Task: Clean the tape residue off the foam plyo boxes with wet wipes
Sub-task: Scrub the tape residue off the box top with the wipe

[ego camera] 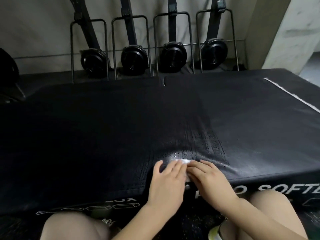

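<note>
I note two black foam plyo boxes set side by side, the left box and the right box, their seam running away from me just ahead of the hands. My left hand lies flat on the top near the front edge, fingers straight and pressing down; this grip is released, clasping nothing. Between the two hands, and partly under their fingertips, sits the white wet wipe, bunched, only a small part of it visible. My right hand lies touching the left, fingers likewise extended and pressing on the wipe; this grip is also released. Beyond both grips a wet, beaded patch spreads across the surface. Far to the right of the right grip, a white strip of tape residue runs diagonally along the right box's top. White lettering marks the front face below the right grip. Behind the boxes, well beyond the hands, four black machines stand upright in metal frames.
</note>
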### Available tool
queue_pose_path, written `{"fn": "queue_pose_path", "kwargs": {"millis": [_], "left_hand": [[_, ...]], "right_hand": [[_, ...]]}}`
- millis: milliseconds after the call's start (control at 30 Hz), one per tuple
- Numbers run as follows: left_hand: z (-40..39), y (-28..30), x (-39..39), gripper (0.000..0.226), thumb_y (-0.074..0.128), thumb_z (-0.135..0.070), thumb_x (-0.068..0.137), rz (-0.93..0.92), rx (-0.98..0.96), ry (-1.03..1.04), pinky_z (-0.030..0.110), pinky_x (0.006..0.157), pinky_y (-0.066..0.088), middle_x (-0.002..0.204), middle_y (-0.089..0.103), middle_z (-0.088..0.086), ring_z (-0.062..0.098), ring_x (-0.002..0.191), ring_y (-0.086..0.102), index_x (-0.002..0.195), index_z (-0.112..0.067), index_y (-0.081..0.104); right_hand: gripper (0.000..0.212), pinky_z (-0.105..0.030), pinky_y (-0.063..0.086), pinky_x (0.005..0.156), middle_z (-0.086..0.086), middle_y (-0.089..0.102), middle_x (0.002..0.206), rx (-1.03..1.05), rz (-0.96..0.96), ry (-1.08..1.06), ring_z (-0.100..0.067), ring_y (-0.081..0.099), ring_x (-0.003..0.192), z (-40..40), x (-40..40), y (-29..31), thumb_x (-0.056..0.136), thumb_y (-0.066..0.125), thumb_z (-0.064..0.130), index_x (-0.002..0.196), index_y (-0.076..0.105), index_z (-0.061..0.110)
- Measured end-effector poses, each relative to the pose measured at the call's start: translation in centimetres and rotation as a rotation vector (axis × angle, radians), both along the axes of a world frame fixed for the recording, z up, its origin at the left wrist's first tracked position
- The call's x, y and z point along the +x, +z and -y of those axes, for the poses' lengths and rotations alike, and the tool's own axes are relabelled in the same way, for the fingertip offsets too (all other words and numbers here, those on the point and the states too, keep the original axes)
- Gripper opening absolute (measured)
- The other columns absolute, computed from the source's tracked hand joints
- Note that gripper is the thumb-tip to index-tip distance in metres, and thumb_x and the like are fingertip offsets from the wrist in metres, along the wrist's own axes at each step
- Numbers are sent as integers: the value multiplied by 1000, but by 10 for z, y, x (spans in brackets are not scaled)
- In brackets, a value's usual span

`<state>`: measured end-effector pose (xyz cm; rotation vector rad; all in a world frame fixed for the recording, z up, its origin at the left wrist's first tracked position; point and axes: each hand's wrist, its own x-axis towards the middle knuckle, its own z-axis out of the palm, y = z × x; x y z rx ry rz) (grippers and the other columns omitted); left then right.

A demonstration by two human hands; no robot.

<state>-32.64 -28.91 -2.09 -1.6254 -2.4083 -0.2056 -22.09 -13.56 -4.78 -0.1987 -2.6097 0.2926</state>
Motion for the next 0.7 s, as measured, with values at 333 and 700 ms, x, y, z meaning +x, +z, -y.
{"fn": "queue_pose_path", "kwargs": {"millis": [333, 700], "left_hand": [[-62, 42, -57, 42, 32, -30, 105, 245, -233, 11, 59, 115, 8, 152, 41, -1, 17, 143, 30, 144, -20, 42], [-14, 19, -11, 46, 28, -39, 94, 151, -78, -58, 51, 104, 39, 115, 69, -14, 9, 114, 60, 112, -26, 69]], "right_hand": [[15, -43, 35, 113, 14, 71, 93, -178, 161, -216, -9, 65, 93, -48, -69, 17, 94, 59, 18, 92, 70, 28], [9, -30, 35, 108, 23, 70, 99, -59, 45, -67, 5, 64, 92, -18, -3, -4, 84, 68, 31, 92, 72, 32]]}}
